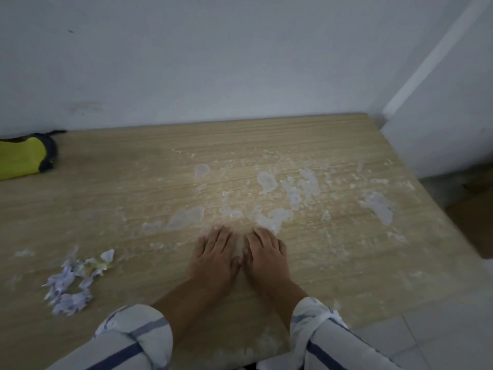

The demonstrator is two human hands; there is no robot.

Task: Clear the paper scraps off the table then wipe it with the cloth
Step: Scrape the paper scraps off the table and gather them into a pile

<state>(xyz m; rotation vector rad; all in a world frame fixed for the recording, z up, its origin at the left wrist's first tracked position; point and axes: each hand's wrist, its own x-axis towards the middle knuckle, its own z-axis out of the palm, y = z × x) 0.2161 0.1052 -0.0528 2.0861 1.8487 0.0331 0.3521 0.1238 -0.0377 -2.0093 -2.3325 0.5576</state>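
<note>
Pale wall (pixel 213 62) backs a wood-grain table (pixel 106 188) pushed into the room corner; tiled floor (pixel 426 329) shows past its right and near edges.

Table surface, right half: whitish smeared patches (pixel 306 188), spread from centre toward the far right corner. Cannot tell whether these are wet paper pulp or dried residue; judged to be the wiping target rather than something to pick up.

Cloth (pixel 24 158): yellow with a dark border, lying bunched at the far left edge against the wall, well apart from both hands. Untouched, which fits the task order: scraps first, wipe second.

Paper scraps (pixel 72 284): pale lilac torn pieces, a few yellowish, in a loose heap near the left front of the table. Judged to be gathered there so they can be taken off in one go. Not yet off the table.

Left hand (pixel 213 255) and right hand (pixel 264 255): both palm-down and flat on the table at centre, side by side, thumbs touching or nearly so. Fingers extended and held close together, tips just short of the nearest residue. Neither holds anything. Posture reads as a sweeping or raking stance for drawing loose bits toward the near edge. Striped sleeves (pixel 138 340) rolled back to the forearm, presumably to keep them off the mess.
</note>
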